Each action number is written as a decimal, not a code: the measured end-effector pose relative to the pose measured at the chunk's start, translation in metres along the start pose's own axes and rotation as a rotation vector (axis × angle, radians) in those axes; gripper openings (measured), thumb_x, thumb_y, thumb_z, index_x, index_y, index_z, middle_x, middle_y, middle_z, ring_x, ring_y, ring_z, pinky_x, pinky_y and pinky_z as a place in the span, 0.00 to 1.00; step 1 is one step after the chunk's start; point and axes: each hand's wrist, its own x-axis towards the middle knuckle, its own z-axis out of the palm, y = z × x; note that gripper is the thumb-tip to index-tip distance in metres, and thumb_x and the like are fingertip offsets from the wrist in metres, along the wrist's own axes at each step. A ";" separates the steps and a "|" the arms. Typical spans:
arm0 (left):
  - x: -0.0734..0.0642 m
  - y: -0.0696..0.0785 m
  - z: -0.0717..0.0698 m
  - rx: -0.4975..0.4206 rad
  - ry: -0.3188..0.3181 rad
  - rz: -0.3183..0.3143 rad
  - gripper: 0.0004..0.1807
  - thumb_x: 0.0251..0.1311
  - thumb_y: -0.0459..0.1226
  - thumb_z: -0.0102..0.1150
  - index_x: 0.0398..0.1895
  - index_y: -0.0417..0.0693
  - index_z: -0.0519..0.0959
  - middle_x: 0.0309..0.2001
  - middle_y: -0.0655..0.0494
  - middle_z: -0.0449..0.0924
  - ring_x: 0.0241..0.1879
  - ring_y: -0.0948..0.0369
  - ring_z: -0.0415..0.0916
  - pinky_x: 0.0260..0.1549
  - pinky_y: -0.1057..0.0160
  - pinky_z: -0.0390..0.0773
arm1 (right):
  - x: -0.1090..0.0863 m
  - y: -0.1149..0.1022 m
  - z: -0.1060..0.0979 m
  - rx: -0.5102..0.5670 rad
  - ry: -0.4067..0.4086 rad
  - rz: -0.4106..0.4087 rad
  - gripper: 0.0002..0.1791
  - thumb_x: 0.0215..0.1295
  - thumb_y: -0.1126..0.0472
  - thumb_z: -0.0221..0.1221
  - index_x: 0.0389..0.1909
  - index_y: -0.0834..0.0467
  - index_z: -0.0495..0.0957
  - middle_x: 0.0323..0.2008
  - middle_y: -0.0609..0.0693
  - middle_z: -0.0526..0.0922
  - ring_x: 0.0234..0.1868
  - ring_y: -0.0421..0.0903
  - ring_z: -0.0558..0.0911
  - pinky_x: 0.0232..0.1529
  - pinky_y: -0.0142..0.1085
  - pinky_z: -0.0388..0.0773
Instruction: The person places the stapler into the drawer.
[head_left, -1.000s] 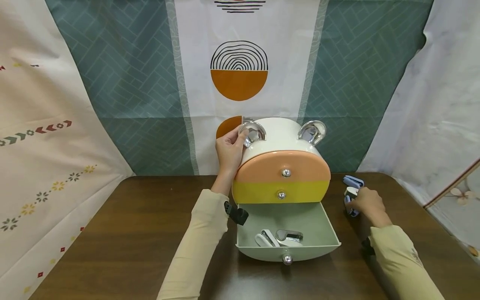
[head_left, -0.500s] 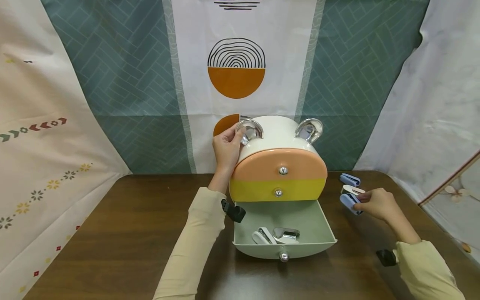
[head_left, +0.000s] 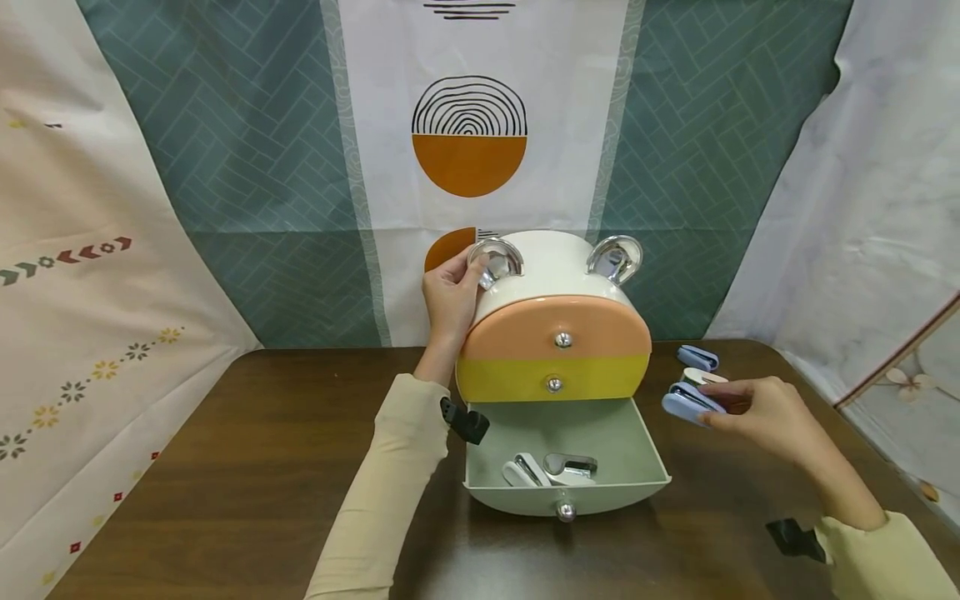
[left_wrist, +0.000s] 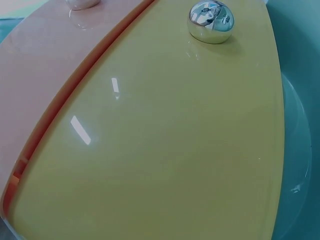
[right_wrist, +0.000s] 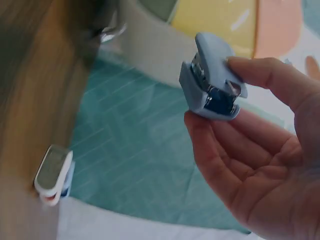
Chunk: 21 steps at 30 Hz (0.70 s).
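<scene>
Above the wooden table point(head_left: 262, 467), my left hand point(head_left: 450, 296) grips a silver ear point(head_left: 505, 260), seemingly steadying the drawer cabinet point(head_left: 525, 328), while my right hand point(head_left: 768, 417) pinches a blue stapler point(head_left: 684, 406).

A small pale-blue stapler point(head_left: 688, 407), its two halves parted over shiny metal, sits tilted between thumb and fingers of the right hand point(head_left: 765, 417), between three and four o'clock from the centre of a rounded drawer box point(head_left: 542, 343). The white-shelled box stands upright, its peach front point(head_left: 517, 337) and yellow front point(head_left: 517, 382) closed; at six o'clock a sage-green drawer point(head_left: 517, 502) is pulled out (a white stapler point(head_left: 527, 471) and a grey-and-white stapler point(head_left: 572, 467) lie side by side inside). At eleven o'clock, the left hand point(head_left: 450, 302) grips a silver ear point(head_left: 504, 257).
</scene>
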 end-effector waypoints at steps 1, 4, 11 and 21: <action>0.000 0.000 0.000 0.002 0.002 0.001 0.15 0.54 0.32 0.61 0.44 0.32 0.79 0.40 0.41 0.81 0.36 0.63 0.79 0.33 0.72 0.78 | -0.001 -0.005 0.000 0.025 -0.006 -0.010 0.22 0.46 0.58 0.68 0.42 0.66 0.81 0.32 0.59 0.84 0.25 0.30 0.77 0.23 0.27 0.73; 0.000 0.000 0.000 0.009 0.004 0.001 0.15 0.54 0.32 0.62 0.44 0.33 0.79 0.40 0.41 0.81 0.36 0.62 0.79 0.34 0.71 0.78 | -0.004 -0.017 0.001 0.090 -0.034 -0.053 0.21 0.46 0.60 0.69 0.42 0.65 0.81 0.32 0.57 0.84 0.26 0.30 0.78 0.24 0.25 0.74; 0.000 0.002 -0.001 -0.003 0.001 -0.001 0.15 0.54 0.32 0.61 0.44 0.33 0.79 0.40 0.41 0.81 0.36 0.63 0.80 0.33 0.72 0.78 | -0.003 -0.038 0.006 0.082 -0.089 -0.207 0.18 0.44 0.61 0.69 0.39 0.61 0.83 0.30 0.48 0.85 0.29 0.30 0.77 0.25 0.27 0.72; -0.001 0.001 -0.001 0.008 -0.016 -0.011 0.15 0.55 0.33 0.61 0.44 0.33 0.79 0.40 0.42 0.81 0.33 0.66 0.78 0.27 0.75 0.76 | 0.009 -0.053 0.030 0.073 -0.280 -0.367 0.13 0.45 0.66 0.67 0.35 0.64 0.83 0.29 0.45 0.84 0.23 0.30 0.70 0.20 0.26 0.68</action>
